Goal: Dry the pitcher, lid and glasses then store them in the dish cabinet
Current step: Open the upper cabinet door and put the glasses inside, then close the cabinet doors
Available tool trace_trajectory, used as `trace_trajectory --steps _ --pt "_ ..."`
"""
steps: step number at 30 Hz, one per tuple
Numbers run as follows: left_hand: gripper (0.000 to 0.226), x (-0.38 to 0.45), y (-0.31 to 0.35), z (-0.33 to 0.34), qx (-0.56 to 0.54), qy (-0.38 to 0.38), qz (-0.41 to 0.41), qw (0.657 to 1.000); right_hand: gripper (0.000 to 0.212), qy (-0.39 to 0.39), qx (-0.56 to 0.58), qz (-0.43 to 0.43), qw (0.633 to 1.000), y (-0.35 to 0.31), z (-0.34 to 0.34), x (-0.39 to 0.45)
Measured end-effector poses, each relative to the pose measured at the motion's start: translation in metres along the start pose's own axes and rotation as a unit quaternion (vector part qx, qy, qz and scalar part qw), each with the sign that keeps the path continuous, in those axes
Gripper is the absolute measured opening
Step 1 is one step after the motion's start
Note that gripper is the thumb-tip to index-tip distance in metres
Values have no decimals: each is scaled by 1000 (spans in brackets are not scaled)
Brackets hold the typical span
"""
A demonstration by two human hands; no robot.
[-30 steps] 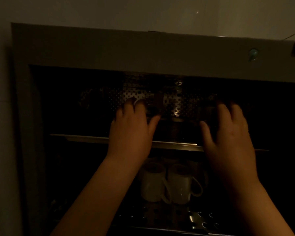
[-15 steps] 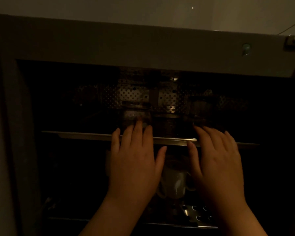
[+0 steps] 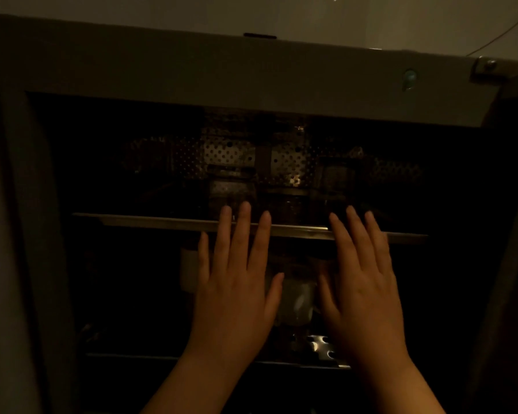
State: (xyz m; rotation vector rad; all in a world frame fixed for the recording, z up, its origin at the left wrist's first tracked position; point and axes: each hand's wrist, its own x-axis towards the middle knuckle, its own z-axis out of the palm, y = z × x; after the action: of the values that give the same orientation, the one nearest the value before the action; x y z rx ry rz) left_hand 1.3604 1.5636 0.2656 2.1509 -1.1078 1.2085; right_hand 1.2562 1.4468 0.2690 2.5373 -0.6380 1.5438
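Observation:
The dish cabinet (image 3: 251, 70) is open and very dark inside. On its upper shelf (image 3: 162, 220) stand clear glasses: one on the left (image 3: 231, 186), one in the middle (image 3: 287, 203), and a taller glass vessel (image 3: 335, 180) on the right, possibly the pitcher. My left hand (image 3: 237, 282) and my right hand (image 3: 362, 279) are flat with fingers spread, held in front of the shelf's front edge, holding nothing. The fingertips reach just past the shelf rail. I see no lid.
White mugs (image 3: 296, 297) stand on the lower shelf, mostly hidden behind my hands; another white one (image 3: 189, 268) shows at the left. A perforated metal panel (image 3: 281, 158) lines the back. A perforated lower rack (image 3: 320, 345) glints. The cabinet frame surrounds the opening.
Both hands have drawn back and down from the glasses deep on the upper shelf to the shelf's front edge. The fingers went from curled around the glasses to flat and spread.

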Motion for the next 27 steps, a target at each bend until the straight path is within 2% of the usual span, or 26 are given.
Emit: trace_trajectory --steps 6,10,16,20,22,27 --pt "68 -9 11 -9 -16 -50 2 999 61 -22 38 -6 999 4 -12 -9" --pt "71 -17 24 -14 -34 -91 11 995 61 -35 29 3 999 15 -32 -22" --pt "70 -38 70 -25 -179 -116 60 975 57 -17 -40 35 998 33 -94 -56" --pt "68 -53 121 -37 -256 -140 124 949 56 6 -50 100 994 42 -148 -89" --pt "69 -62 148 -47 -293 -155 159 930 56 25 -127 109 986 51 -177 -108" --pt "69 -94 198 -81 -360 -164 244 885 65 -55 -304 207 928 53 -239 -160"
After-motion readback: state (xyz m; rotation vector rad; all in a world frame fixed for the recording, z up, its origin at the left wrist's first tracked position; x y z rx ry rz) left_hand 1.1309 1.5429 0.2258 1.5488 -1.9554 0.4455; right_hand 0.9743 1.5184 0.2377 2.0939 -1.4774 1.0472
